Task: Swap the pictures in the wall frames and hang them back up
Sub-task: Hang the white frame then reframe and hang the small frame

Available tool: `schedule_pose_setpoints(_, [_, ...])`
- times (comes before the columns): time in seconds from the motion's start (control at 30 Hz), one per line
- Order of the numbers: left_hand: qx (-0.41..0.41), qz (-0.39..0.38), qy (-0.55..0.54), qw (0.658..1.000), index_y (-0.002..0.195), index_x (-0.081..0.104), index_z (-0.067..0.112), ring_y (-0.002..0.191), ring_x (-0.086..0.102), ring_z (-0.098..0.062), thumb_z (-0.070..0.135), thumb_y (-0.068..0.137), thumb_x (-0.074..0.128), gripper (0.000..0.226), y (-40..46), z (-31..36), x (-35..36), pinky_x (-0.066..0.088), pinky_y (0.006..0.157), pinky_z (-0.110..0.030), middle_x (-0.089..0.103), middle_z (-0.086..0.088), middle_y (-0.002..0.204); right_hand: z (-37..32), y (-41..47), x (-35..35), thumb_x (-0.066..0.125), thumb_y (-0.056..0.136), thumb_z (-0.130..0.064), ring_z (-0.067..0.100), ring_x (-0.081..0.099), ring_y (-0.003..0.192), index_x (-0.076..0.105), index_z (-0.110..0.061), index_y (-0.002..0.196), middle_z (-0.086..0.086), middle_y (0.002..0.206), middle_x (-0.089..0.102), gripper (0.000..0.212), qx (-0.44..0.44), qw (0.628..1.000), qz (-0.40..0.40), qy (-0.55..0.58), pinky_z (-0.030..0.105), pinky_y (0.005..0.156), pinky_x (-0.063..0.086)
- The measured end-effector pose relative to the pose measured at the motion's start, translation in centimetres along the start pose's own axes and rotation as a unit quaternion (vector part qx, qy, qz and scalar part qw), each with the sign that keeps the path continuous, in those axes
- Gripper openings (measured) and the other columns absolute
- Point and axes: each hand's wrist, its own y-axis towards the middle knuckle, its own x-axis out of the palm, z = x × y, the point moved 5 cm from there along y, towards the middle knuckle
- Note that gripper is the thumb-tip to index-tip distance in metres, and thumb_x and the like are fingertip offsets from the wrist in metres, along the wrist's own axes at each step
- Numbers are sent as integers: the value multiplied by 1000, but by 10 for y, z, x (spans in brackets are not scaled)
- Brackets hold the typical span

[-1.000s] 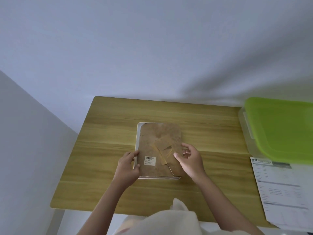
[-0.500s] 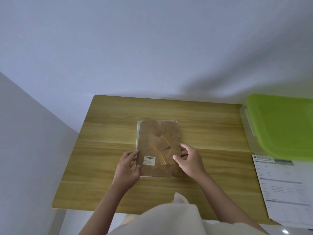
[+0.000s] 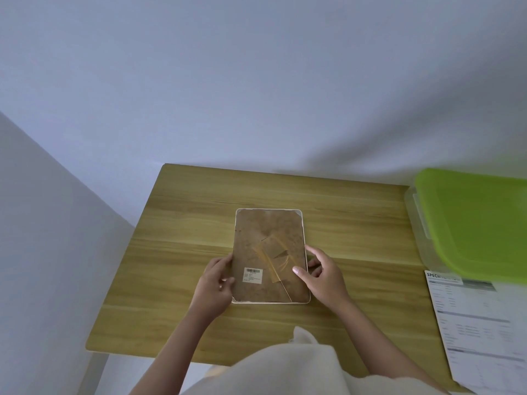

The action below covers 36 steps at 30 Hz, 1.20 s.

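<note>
Picture frame lies face down at the middle of the wooden table, its brown backing board up inside a thin pale rim. At the frame's right, past the table's edge, a clear storage box with a green lid stands, and nearer than the box a printed sheet lies, headed "SPEC" with the rest blurred. The left hand grips the frame's left edge near its lower corner, fingers curled along the rim. The right hand holds the frame's right edge, thumb pressed on the backing, fingers loosely curled beside the rim. A barcode sticker sits on the backing's lower left; its small print is unreadable.
</note>
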Motion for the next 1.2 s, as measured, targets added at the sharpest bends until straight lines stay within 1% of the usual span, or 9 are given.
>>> schedule_pose_setpoints(0.17, [10, -19, 8, 1000, 130, 52, 19, 71, 55, 3, -7, 80, 61, 58, 4, -2, -3, 43, 63, -6, 50, 18, 110, 8, 4, -1, 76, 77, -25, 9, 49, 61, 55, -30, 130, -1, 89, 60, 58, -4, 999, -21, 33, 17, 64, 46])
schedule_pose_setpoints(0.33, [24, -33, 14, 999, 131, 52, 19, 68, 58, -8, 0, 80, 65, 56, 6, -5, -4, 44, 63, -8, 50, 16, 113, 6, 6, -1, 76, 76, -24, 5, 47, 56, 54, -31, 128, -3, 86, 60, 58, -20, 1000, -21, 12, 14, 62, 44])
schedule_pose_setpoints(0.5, [44, -51, 47, 997, 134, 48, 17, 71, 59, -4, 8, 82, 64, 55, 8, -1, -4, 50, 65, -11, 50, 10, 116, 3, 11, 0, 75, 77, -26, 6, 48, 58, 46, -32, 134, 1, 89, 58, 64, -32, 998, -42, -27, 15, 62, 43])
schedule_pose_setpoints(0.67, [44, -48, 60, 996, 136, 45, 16, 74, 59, -2, 7, 84, 61, 55, 7, 1, 0, 48, 63, -10, 47, 9, 116, 5, 21, 1, 75, 74, -30, 9, 53, 68, 41, -30, 133, 0, 94, 57, 67, -16, 994, -83, -68, 26, 68, 49])
schedule_pose_setpoints(0.77, [41, -43, 52, 997, 137, 42, 19, 77, 58, 0, 5, 83, 59, 58, 6, 2, 1, 47, 64, -9, 45, 13, 114, -9, 34, -4, 78, 68, -34, 13, 54, 93, 37, -29, 134, 0, 123, 46, 77, -14, 991, -89, -102, 33, 86, 49])
schedule_pose_setpoints(0.9, [36, -45, 53, 997, 136, 43, 18, 76, 58, -1, 3, 83, 60, 58, 9, 2, 0, 47, 64, -8, 45, 9, 115, -43, 61, -2, 67, 77, -51, 19, 44, 118, 22, -36, 146, 2, 130, 34, 83, -40, 980, -85, -174, 33, 92, 43])
schedule_pose_setpoints(0.97, [35, -51, 53, 997, 134, 44, 15, 80, 57, -8, 2, 81, 60, 57, 11, 2, -1, 46, 64, -7, 45, 7, 116, -50, 72, 6, 63, 77, -57, 23, 40, 121, 20, -39, 144, 3, 127, 32, 81, -38, 969, -96, -226, 37, 91, 46])
schedule_pose_setpoints(1.1, [29, -65, 65, 995, 128, 44, 12, 102, 54, -15, 4, 80, 61, 52, 24, 7, -2, 48, 70, -10, 46, 0, 117, -49, 77, 12, 60, 77, -62, 25, 40, 118, 23, -40, 142, 3, 124, 28, 78, -32, 959, -98, -265, 38, 90, 47])
schedule_pose_setpoints(1.2, [20, -66, 116, 991, 137, 37, 16, 89, 58, -17, 23, 83, 62, 60, 48, 19, -2, 52, 77, -26, 45, -2, 115, -47, 76, 12, 57, 79, -64, 25, 39, 120, 21, -40, 144, 4, 128, 26, 78, -29, 955, -110, -273, 39, 92, 47])
